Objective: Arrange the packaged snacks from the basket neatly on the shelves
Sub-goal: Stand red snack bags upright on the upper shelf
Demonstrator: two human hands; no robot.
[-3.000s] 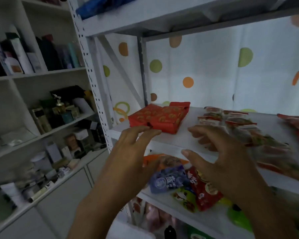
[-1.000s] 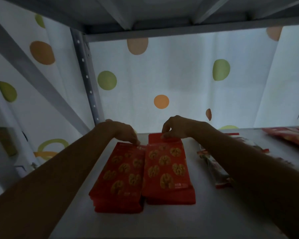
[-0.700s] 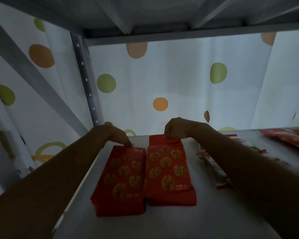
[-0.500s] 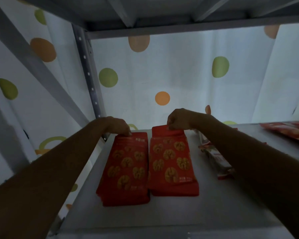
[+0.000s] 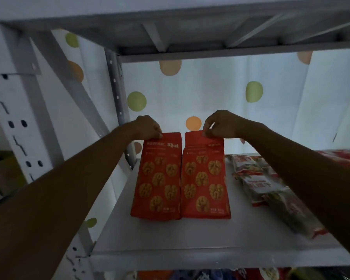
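Two red walnut snack packs stand side by side on the white metal shelf (image 5: 210, 237), tilted up with their bottoms resting on it. My left hand (image 5: 148, 127) pinches the top edge of the left red pack (image 5: 158, 178). My right hand (image 5: 220, 124) pinches the top edge of the right red pack (image 5: 205, 176). More red packs seem to lie stacked under their lower ends. The basket is not in view.
A row of red-and-green snack packets (image 5: 271, 190) lies on the shelf just right of the red packs, partly under my right forearm. A perforated grey post (image 5: 117, 102) stands at the back left. A polka-dot curtain hangs behind. More packets show on the shelf below (image 5: 230, 274).
Both hands have lifted the far ends of the two red packs, raising them from lying flat to a steep tilt. The view has pulled back a little.
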